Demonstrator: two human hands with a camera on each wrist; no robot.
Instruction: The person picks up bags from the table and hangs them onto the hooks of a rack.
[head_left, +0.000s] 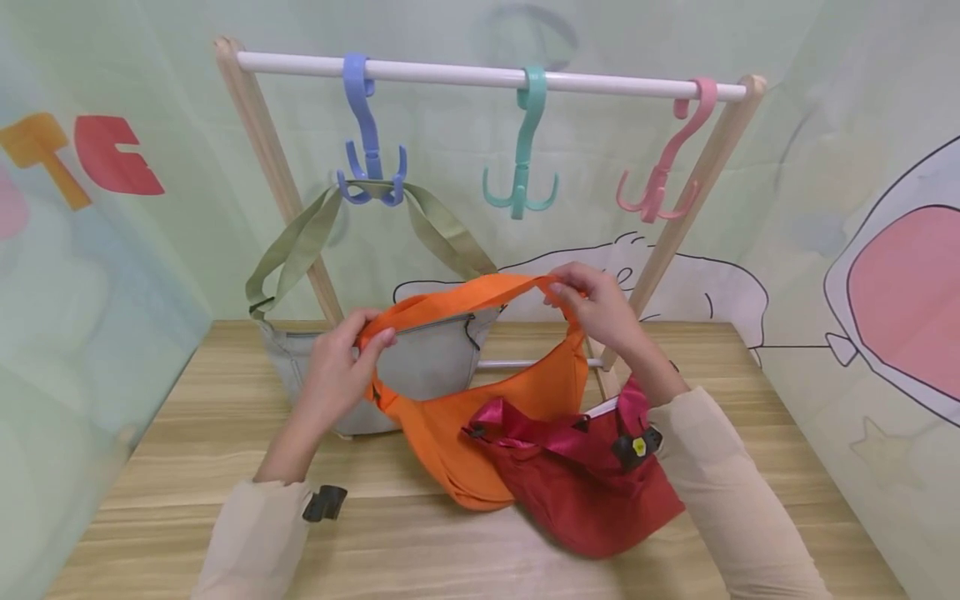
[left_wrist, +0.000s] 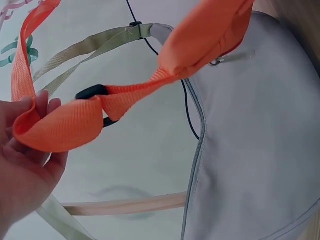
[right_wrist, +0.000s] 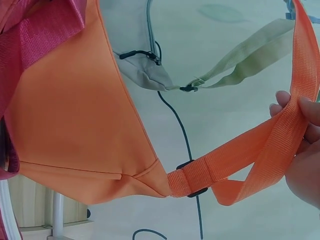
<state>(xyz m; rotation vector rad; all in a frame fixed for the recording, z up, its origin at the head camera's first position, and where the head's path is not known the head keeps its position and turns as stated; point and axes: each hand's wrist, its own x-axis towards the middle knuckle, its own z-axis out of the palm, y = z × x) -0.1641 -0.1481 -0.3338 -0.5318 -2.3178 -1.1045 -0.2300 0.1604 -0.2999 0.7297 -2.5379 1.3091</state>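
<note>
An orange shoulder bag hangs low over the table, its wide orange strap stretched between both hands. At the strap's left end my left hand grips the webbing, close to a black buckle seen in the left wrist view. My right hand pinches the strap's other end between thumb and fingers. A dark red bag lies in front of the orange one and hides part of it. Behind, a grey bag hangs by its olive strap from a blue hook.
A wooden rack with a white rail stands on the wood-grain table. From the rail also hang a green hook and a pink hook. A printed cloth surrounds the table.
</note>
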